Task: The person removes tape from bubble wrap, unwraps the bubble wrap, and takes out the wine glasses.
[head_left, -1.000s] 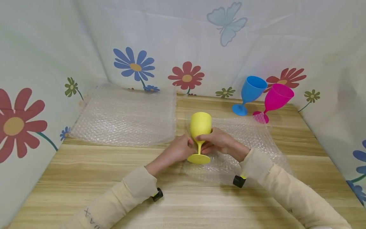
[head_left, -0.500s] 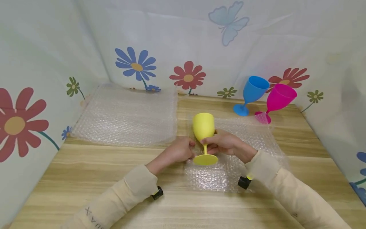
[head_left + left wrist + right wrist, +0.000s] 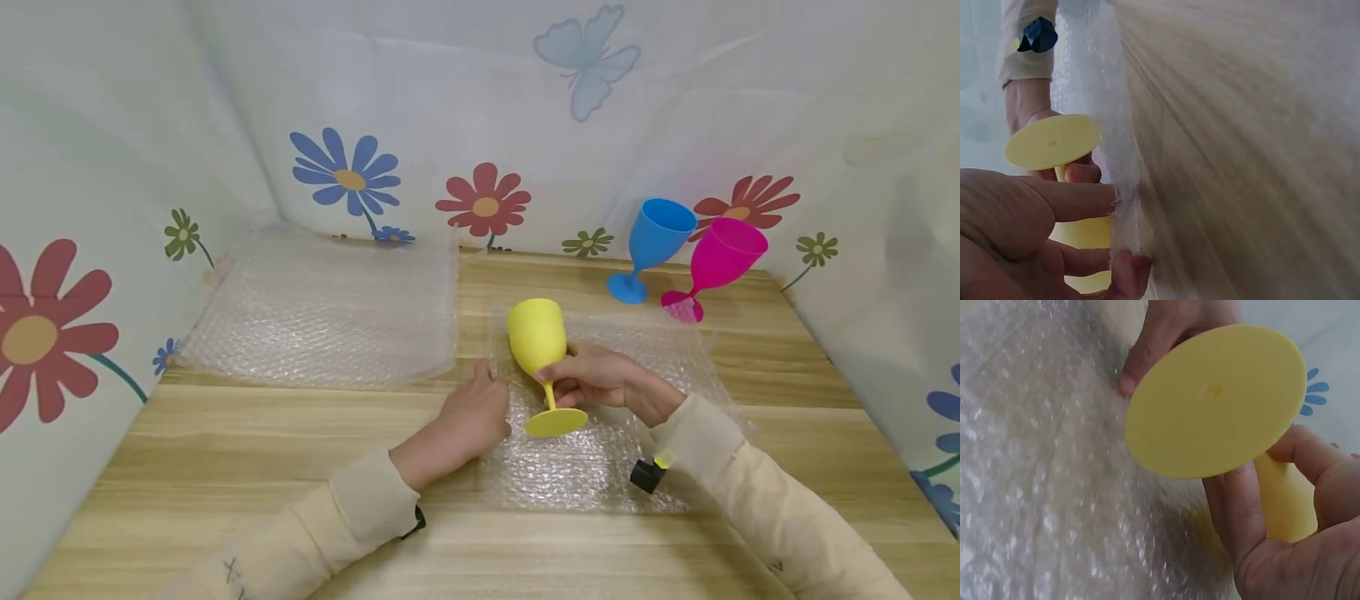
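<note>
A yellow goblet [image 3: 537, 333] is held in my right hand [image 3: 600, 377], thumb and fingers round the lower bowl and stem. It leans slightly left above a sheet of bubble wrap [image 3: 558, 475], and its round foot [image 3: 1216, 400] faces the right wrist camera. At the sheet's left edge, my left hand [image 3: 474, 410] grips the wrap; in the left wrist view, its thumb [image 3: 1085, 201] and a bent finger touch that crumpled edge. The left fingers' hold is partly hidden in the head view.
A second bubble wrap sheet [image 3: 322, 308] lies at the back left. Near the back right stand a blue goblet [image 3: 660, 237] and a pink goblet [image 3: 723, 258]; a corner of the near sheet overlaps the pink foot. Flower-printed cloth walls [image 3: 420, 100] enclose the wooden table [image 3: 300, 433].
My right hand has shifted the goblet slightly right, its foot swinging right. The near sheet's front edge has come down flatter towards me. My left hand has slid slightly nearer along the edge.
</note>
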The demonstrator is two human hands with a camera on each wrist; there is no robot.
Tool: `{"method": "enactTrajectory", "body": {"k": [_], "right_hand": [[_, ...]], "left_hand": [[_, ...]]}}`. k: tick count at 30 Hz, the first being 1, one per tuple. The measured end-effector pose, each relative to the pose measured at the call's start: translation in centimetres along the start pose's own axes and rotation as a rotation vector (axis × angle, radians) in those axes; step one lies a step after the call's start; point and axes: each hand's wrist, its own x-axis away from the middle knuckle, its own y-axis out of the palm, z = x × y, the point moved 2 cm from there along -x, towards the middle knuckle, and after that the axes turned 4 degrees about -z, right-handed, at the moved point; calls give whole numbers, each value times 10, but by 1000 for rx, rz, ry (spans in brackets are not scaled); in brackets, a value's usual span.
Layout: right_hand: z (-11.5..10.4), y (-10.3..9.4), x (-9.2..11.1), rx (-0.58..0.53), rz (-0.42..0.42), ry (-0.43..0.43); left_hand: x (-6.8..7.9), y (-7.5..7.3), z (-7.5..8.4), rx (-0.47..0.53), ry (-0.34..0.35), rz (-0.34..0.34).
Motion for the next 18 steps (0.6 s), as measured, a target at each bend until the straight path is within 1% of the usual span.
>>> {"method": "enactTrajectory", "body": {"k": [3,5,7,9,13,16,18], "right_hand": [[5,-6,-4,11,-31,-14],[8,-11,-4,12,-39,-32],[10,-14,-3,-1,-33,-41],[10,-15,-2,-14,-16,-48],[4,-15,3,-18,39,-36],[-4,-15,9,24,77,-35],[-11,-16,14,65,110,-49]], "left_hand": [[3,1,2,-139,3,21],[4,2,5,-224,27,29],[4,3,7,-284,47,30],[4,3,8,-316,66,32],[5,2,10,-323,104,15],[6,1,12,-353,145,-12],[5,1,13,-384,167,-24]]}}
